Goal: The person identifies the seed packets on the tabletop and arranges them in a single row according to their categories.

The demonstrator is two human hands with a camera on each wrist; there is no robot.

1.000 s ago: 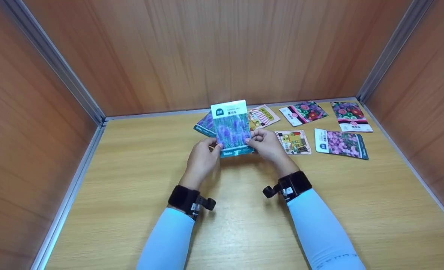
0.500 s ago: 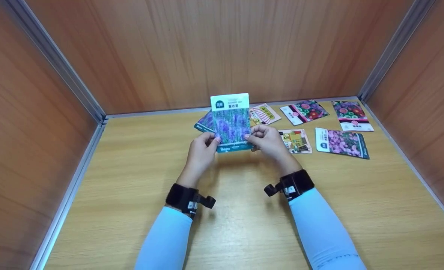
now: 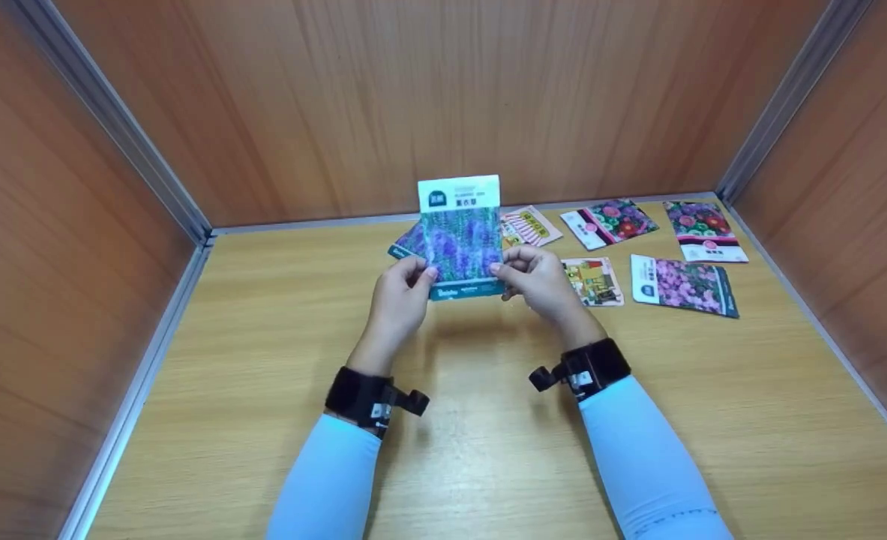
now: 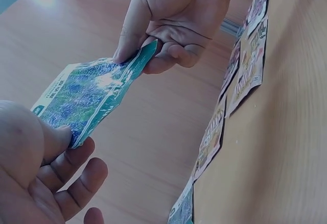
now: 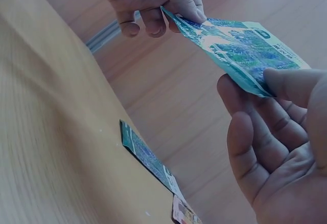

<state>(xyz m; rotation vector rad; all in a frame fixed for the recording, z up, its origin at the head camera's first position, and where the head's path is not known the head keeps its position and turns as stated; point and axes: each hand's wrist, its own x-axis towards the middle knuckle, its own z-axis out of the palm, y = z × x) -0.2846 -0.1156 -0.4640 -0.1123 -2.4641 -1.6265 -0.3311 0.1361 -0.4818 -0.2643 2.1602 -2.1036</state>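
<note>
A seed packet point(image 3: 461, 236) with purple lavender-like flowers, a white top and a teal bottom band is held up above the table. My left hand point(image 3: 400, 296) pinches its lower left edge, thumb on the printed front. On the opposite edge my right hand point(image 3: 539, 283) pinches it the same way. Both wrist views show the packet point(image 4: 87, 94) stretched between the two hands, tilted, with its front facing up. Behind it in the head view lies another purple-flowered packet point(image 3: 410, 241), partly hidden. Two cartoon-print packets lie near the right hand, one farther back point(image 3: 534, 225) and one closer point(image 3: 594, 282).
Two dark-red flower packets lie at the back right, one slanted point(image 3: 609, 223) and one in the corner point(image 3: 705, 231). A pink-flowered packet point(image 3: 684, 286) rests in front of them. Wooden panels point(image 3: 458, 97) wall the table point(image 3: 263, 360) at the back and both sides.
Both hands have raised the lavender packet and stood it more upright, so its top edge sits higher in the head view. The packets on the table have stayed put.
</note>
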